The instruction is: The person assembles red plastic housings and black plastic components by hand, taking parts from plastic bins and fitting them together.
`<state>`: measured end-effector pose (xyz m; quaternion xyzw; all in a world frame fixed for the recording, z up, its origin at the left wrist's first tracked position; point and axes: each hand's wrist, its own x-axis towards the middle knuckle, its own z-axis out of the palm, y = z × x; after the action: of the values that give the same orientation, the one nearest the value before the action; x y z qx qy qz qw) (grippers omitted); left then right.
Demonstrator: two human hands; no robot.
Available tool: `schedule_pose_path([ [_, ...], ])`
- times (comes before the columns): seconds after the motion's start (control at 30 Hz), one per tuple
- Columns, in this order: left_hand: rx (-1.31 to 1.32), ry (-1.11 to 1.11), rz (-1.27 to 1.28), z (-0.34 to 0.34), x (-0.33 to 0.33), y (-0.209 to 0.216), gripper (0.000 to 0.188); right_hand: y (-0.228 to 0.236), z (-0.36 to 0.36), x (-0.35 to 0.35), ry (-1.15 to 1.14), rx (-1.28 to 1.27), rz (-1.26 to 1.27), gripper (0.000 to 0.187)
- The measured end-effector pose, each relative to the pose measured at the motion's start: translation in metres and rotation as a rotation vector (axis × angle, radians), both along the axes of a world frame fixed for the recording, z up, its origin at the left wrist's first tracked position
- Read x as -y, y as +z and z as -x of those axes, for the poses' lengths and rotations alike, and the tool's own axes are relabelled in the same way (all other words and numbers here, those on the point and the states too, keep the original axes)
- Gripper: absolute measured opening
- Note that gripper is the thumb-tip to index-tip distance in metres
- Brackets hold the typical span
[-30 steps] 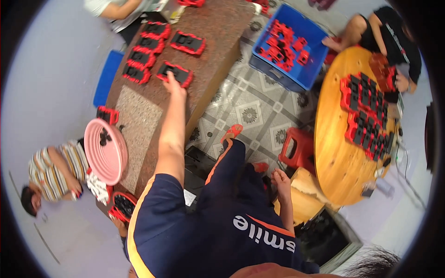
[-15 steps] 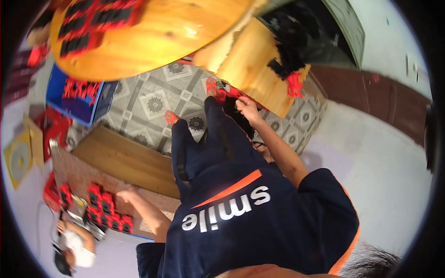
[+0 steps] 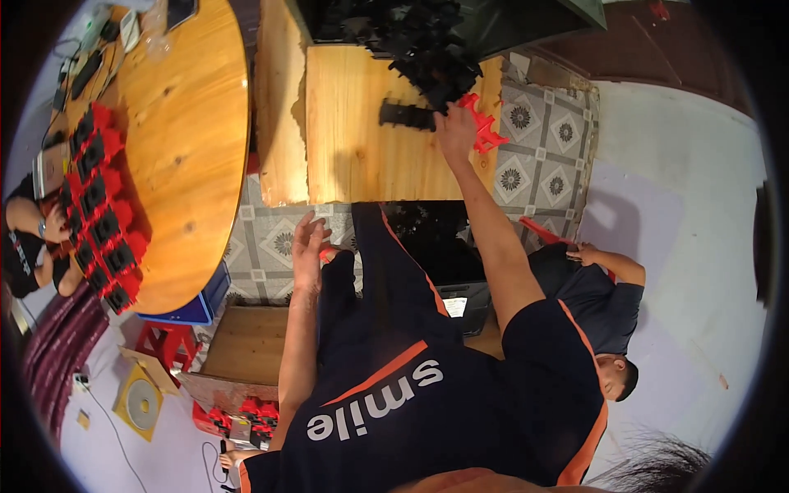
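A black, ridged, oblong plastic part (image 3: pixel 405 114) lies just left of our right hand (image 3: pixel 457 133), on a pale wooden board (image 3: pixel 386 168); we cannot tell whether that hand grips it. A bright-red, pronged plastic piece (image 3: pixel 486 130) sits just right of the hand, jumbled black plastic parts (image 3: pixel 436 72) beyond it, while our left hand (image 3: pixel 309 244) hangs empty, fingers loosely spread.

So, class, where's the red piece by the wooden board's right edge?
In the head view's upper half, the red piece is right of the right hand, near the black pile.
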<state>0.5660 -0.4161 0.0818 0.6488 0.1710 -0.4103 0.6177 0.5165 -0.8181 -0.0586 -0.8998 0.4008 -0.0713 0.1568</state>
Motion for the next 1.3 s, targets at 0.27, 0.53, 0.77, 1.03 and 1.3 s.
schedule_pose_path([
  [0.27,-0.107,-0.301,0.057,-0.013,0.102,-0.006,0.051,0.02,0.075,0.047,-0.102,-0.061,0.005,0.056],
  [0.53,-0.913,-0.004,0.704,-0.033,0.069,-0.03,0.075,0.165,0.02,-0.115,0.923,0.18,-0.422,0.038],
  [0.77,-0.514,-0.098,0.78,-0.037,0.03,0.02,0.096,0.077,-0.033,-0.078,0.115,0.325,-0.99,0.048],
  [1.03,-0.318,0.304,0.568,-0.046,-0.013,0.012,0.081,0.014,-0.057,-0.082,0.261,-0.017,-0.251,0.048],
  [1.3,-0.334,0.232,0.794,-0.062,0.001,0.02,0.08,0.189,-0.058,-0.17,0.539,0.174,-0.984,0.021],
])
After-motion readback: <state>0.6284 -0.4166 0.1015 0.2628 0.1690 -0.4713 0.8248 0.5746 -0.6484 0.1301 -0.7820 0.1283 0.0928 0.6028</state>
